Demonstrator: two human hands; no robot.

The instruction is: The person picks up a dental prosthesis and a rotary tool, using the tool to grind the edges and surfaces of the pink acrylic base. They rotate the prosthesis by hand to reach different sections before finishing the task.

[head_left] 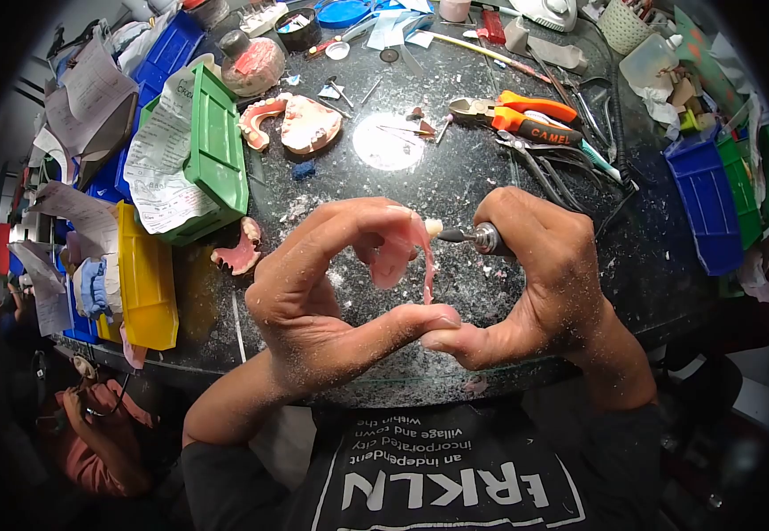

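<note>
Between the fingers and thumb of my left hand (309, 292) is a pink denture base (391, 261) with a pale tooth at its upper right end. My right hand (548, 283) grips a rotary handpiece (489, 239), its dark pointed bur (452, 235) aimed left with the tip right at that tooth. Both thumbs meet below the denture base. White dust covers the fingers and the dark worktop (375, 341) beneath. Left of my left hand lies another pink denture piece (241, 251).
A dental model (311, 124) and an orange-handled plier (526, 115) lie farther back. Green (220, 150) and yellow (147, 283) bins with papers stand at left, a blue bin (705, 203) at right. Another person (101, 434) sits at lower left.
</note>
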